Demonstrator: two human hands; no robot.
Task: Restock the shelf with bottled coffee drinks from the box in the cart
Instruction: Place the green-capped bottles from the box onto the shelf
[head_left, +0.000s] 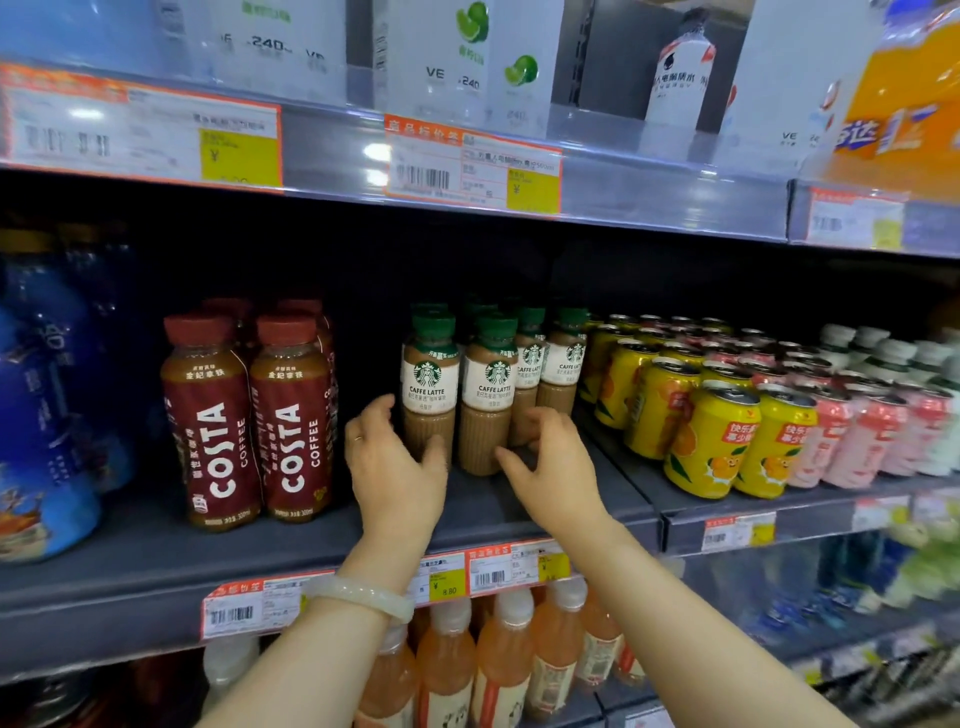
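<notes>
While ribbed, green-capped Starbucks Caffe Latte bottles (493, 405) stand in rows on the grey metal shelf (156, 556), the left hand (395, 467) and right hand (550, 467) cup the two front bottles' bases, fingers loosely curved and spread, not clasping. A smooth pale bangle (363, 595) circles the left wrist.

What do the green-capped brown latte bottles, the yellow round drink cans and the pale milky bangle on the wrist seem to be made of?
Green-capped brown latte bottles: likely clear glossy plastic; the drink shows through below the label.
Yellow round drink cans: metal, glossy print, silvery tops.
Pale milky bangle: perhaps jade or glass; translucent, smooth, polished.
</notes>
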